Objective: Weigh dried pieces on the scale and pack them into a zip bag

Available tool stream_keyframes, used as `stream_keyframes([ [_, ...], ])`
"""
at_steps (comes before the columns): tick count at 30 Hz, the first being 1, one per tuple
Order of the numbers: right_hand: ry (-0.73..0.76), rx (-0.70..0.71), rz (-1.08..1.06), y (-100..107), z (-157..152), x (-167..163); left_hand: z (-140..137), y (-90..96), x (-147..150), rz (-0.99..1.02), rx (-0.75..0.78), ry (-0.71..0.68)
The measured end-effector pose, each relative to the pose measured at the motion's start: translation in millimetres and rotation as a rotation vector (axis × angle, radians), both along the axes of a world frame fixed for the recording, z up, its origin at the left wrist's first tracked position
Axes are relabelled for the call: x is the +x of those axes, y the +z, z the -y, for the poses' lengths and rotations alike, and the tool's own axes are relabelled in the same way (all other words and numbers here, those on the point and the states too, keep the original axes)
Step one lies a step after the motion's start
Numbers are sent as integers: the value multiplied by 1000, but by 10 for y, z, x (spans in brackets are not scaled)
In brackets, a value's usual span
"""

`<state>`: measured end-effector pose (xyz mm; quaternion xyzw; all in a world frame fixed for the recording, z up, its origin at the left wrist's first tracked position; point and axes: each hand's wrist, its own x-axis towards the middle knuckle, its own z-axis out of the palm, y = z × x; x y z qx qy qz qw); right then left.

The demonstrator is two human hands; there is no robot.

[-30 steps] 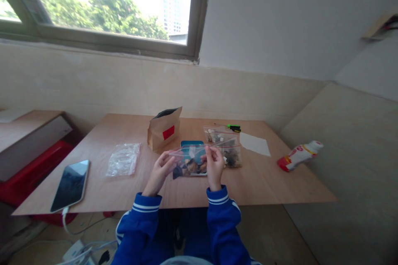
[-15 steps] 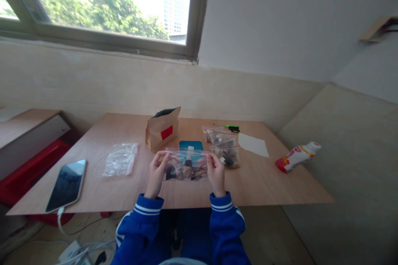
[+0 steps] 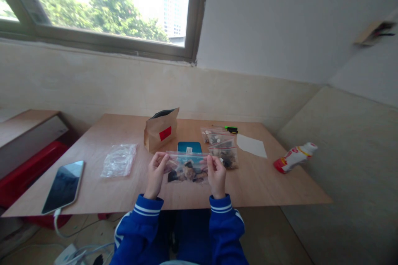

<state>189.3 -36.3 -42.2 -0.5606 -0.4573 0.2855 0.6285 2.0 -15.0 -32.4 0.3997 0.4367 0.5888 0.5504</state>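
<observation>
A clear zip-lock bag (image 3: pixel 188 172) with brown and dark dried pieces inside is stretched between my hands above the near part of the table. My left hand (image 3: pixel 157 174) pinches its upper left corner between thumb and fingers. At the upper right corner, my right hand (image 3: pixel 216 174) grips it the same way. Just behind the bag lies a flat blue object (image 3: pixel 189 145) with a small white label, partly covered by the bag. Filled zip-lock bags (image 3: pixel 228 156) lie close to the right hand.
On the wooden table (image 3: pixel 255 186) stands an open brown paper pouch (image 3: pixel 161 130). Clear empty bags (image 3: pixel 119 160) and a tablet or phone on a cable (image 3: pixel 64 186) lie left. Rightward are white paper (image 3: pixel 251 146), a green-black tool (image 3: pixel 231 128) and a red-white bottle (image 3: pixel 294 157).
Both hands keep their hold on the zip-lock bag, which hangs slightly lower with its contents a little shifted. The whole view has moved slightly.
</observation>
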Motion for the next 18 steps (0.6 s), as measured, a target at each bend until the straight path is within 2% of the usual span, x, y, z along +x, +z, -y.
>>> stream_keyframes([
  [5, 21, 13, -32, 17, 4, 21, 12, 58, 48, -28, 39, 94],
  [12, 176, -26, -71, -19, 18, 114, 46, 45, 40, -65, 65, 85],
  [15, 169, -66, -94, -16, 36, 114, 71, 43, 48, -52, 73, 63],
  [18, 144, -50, -93, 9, 62, 102, 82, 48, 42, -56, 60, 45],
])
